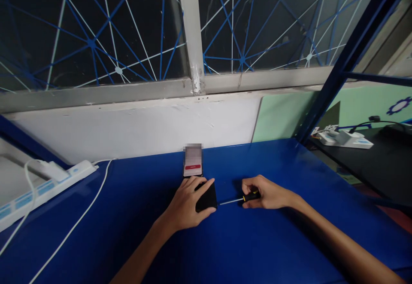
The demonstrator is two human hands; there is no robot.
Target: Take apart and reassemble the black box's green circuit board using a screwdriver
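Observation:
A black box-like object lies on the blue table, and my left hand grips it from the left, thumb along its near side and fingers over its far side. My right hand is closed around the black and yellow handle of a screwdriver. The thin metal shaft points left, its tip at the right side of the black object; whether it touches cannot be told. Just beyond my left hand a phone leans upright with its screen lit and partly blurred.
A white power strip with a plug and white cable lies at the left of the blue table. Behind stand a white wall and windows. A dark blue post rises at the right, beside a black table with another power strip.

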